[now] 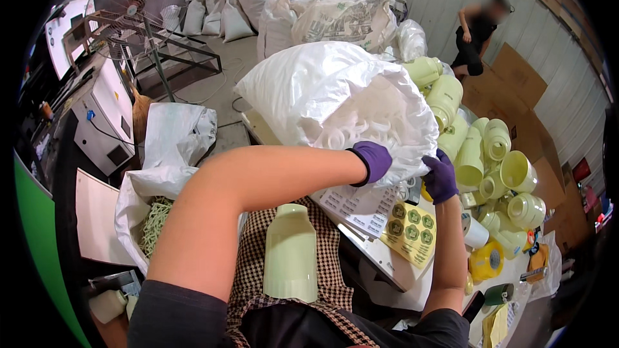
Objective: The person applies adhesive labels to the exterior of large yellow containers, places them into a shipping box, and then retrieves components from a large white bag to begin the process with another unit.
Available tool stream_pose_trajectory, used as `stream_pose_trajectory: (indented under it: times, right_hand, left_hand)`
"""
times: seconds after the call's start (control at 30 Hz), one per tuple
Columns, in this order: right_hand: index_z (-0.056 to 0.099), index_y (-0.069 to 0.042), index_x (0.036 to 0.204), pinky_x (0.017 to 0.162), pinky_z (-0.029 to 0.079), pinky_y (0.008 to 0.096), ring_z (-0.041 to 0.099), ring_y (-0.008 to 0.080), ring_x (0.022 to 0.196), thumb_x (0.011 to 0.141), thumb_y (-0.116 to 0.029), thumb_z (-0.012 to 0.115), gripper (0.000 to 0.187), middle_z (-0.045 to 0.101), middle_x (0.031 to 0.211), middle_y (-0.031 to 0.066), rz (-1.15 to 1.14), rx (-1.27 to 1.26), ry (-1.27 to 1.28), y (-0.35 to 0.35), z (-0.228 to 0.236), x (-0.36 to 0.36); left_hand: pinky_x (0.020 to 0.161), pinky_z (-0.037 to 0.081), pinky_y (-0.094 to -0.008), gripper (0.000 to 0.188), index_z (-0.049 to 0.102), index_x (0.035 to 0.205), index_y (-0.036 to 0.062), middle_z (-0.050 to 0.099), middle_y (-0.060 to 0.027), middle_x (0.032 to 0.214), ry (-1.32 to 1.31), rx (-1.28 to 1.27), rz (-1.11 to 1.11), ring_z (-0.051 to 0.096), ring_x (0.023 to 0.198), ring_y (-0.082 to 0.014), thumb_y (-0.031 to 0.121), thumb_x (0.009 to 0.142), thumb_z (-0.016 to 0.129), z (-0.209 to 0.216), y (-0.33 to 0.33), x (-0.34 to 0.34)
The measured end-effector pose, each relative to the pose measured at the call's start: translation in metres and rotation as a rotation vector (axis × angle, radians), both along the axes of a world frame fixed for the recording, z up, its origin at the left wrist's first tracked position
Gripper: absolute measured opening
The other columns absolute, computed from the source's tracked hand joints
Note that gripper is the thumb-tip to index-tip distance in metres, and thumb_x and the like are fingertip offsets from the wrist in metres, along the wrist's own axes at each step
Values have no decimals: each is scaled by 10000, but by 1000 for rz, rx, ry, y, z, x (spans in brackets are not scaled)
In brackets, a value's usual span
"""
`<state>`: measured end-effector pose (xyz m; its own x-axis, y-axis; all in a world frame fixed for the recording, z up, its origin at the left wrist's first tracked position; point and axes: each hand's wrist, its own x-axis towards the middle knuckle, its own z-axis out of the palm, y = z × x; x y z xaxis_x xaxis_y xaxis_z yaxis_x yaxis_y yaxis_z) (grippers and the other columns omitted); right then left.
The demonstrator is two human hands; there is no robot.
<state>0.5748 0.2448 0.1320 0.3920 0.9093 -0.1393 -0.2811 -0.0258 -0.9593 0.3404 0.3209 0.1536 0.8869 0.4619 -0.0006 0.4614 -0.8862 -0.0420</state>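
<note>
A large white woven sack (290, 84) lies tilted in front of me, its mouth facing right and toward me. Inside it are many translucent white plastic rings (361, 130). My left hand (373, 162), in a purple glove, is closed at the near rim of the mouth, close to the rings; its fingertips are hidden. At the mouth's right corner my right hand (441, 179), gloved in purple too, pinches the sack's edge. A pale green plastic bottle (291, 254) without a cap rests on my lap, on a checked apron (251, 238).
Several pale green bottles (469, 164) are piled to the right. Sticker sheets (411, 229) and a yellow tape roll (486, 260) lie on the table. An open bag of green strands (157, 222) stands left. A fan (134, 9) and a person (476, 32) are farther off.
</note>
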Motion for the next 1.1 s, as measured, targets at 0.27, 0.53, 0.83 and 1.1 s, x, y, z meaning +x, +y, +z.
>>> stream_pose_trajectory:
  times: [0.27, 0.53, 0.83, 1.1]
  right_hand:
    - [599, -42, 1307, 504, 456, 301, 548, 131, 574, 669, 98, 670, 657, 583, 743, 30, -299, 123, -807, -4, -40, 47]
    - [570, -43, 1342, 467, 421, 286, 539, 153, 549, 799, 29, 627, 550, 648, 823, 80, -75, -26, -140, 13, -14, 75]
    - [219, -69, 1628, 1216, 240, 417, 326, 275, 1483, 920, -150, 658, 836, 337, 1624, 109, -28, 490, -497, -8, -77, -19]
    - [208, -139, 1648, 1256, 27, 477, -64, 354, 1583, 780, -178, 745, 1022, 120, 1722, 132, -1, 428, -1113, 69, -65, -116]
  left_hand:
    - [878, 533, -451, 365, 724, 999, 156, 705, -38, 937, 144, 99, -369, 692, 960, -257, 487, 848, 715, 75, -28, -52]
    - [868, 487, -414, 137, 727, 940, 169, 698, -43, 740, 108, 165, -226, 692, 800, -262, 173, 827, 651, 47, -42, -125]
    - [1005, 461, -438, 230, 708, 1051, 140, 704, -61, 1017, -851, 386, -123, 658, 999, -278, 133, 825, 669, 22, -35, -190]
    - [1215, 261, -426, 1065, 33, 1638, 63, 103, -238, 1671, -1334, -596, 446, 164, 1538, -308, 380, 925, 757, -135, 18, -207]
